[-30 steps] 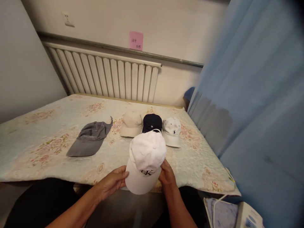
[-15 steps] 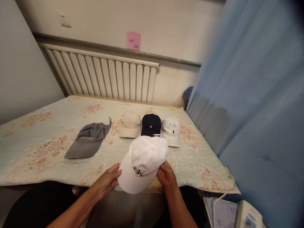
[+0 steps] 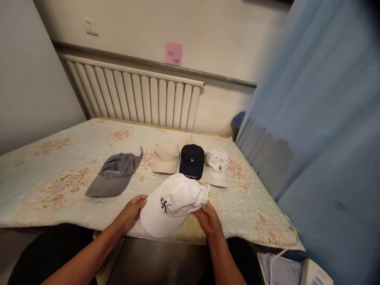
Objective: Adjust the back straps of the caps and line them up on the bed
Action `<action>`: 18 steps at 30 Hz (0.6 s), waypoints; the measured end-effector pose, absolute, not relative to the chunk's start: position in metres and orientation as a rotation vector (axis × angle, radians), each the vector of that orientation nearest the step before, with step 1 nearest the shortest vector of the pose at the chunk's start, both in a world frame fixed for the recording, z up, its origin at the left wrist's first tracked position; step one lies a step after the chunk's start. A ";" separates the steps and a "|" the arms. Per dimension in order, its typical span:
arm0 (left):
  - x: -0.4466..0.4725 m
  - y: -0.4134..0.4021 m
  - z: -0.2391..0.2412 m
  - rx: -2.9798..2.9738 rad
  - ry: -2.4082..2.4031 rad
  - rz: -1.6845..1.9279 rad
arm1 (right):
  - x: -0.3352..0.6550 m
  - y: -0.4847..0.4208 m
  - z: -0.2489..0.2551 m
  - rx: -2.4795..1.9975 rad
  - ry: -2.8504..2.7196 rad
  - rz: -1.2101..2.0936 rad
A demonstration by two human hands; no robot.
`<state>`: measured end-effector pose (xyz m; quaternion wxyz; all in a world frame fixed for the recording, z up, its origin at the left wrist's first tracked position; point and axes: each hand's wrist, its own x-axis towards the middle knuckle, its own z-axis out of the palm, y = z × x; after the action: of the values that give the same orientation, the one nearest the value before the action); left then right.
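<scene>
A white baseball cap [image 3: 181, 196] with black CK lettering is held between my hands above the near edge of the bed. My left hand [image 3: 132, 209] grips its brim at the left, and my right hand [image 3: 208, 217] pinches the back rim near the strap. Just beyond it, a beige cap [image 3: 166, 158], a black cap [image 3: 192, 160] and a white cap with a small dark logo [image 3: 217, 168] sit side by side. Farther left lies a grey cap [image 3: 114, 174], its brim toward me and a strap end sticking up behind.
The caps lie on a floral bed cover [image 3: 74, 150]. A radiator [image 3: 133, 93] and a pink note [image 3: 173, 54] are on the wall behind. On the right hangs a blue curtain [image 3: 320, 130], with a white box [image 3: 316, 273] low beside it.
The white CK cap has turned so its brim and lettering point more to the left, and it sits slightly farther left. Both hands keep hold of it. The view has shifted a little.
</scene>
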<state>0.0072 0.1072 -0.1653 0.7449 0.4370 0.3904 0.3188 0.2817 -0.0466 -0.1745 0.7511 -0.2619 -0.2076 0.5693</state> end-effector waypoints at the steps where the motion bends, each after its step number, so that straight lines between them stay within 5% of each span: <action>1: 0.007 0.108 -0.168 0.959 0.857 0.700 | 0.282 -0.047 -0.175 -0.575 -0.445 1.238; 18: 0.009 0.104 -0.175 0.980 0.907 0.726 | 0.282 -0.041 -0.191 -0.717 -0.232 1.135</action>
<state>0.0085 0.1040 -0.1751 0.7250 0.4440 0.4109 0.3291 0.2820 -0.0411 -0.1908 0.7769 -0.3316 -0.1074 0.5244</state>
